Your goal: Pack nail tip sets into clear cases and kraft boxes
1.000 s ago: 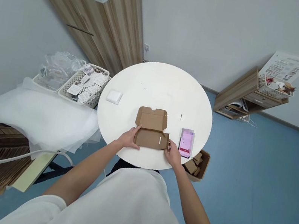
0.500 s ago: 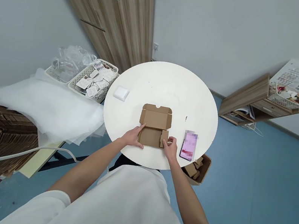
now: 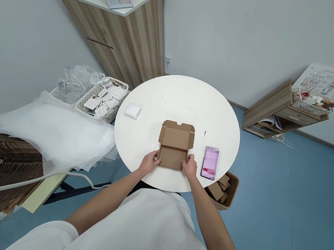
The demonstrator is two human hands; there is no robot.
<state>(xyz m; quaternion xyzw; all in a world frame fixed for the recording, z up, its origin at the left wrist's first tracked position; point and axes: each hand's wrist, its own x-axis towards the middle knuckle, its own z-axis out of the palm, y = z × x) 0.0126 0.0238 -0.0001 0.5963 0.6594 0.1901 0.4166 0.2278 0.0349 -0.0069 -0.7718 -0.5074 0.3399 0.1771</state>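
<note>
Print on the poster (image 3: 324, 79) and the cards (image 3: 102, 101) is too small to read, and blocky blurring hides part of the phone (image 3: 210, 163). On the desk (image 3: 183, 102), the left hand (image 3: 149, 162) and right hand (image 3: 190, 166) grasp opposite sides of the open box (image 3: 172, 156), between the phone and a white packet (image 3: 132, 111).

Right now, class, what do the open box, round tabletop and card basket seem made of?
Open box: likely matte brown cardboard, from its creased flaps. Round tabletop: perhaps laminate, being smooth and evenly white. Card basket: probably pale moulded plastic, given its holes.
</note>
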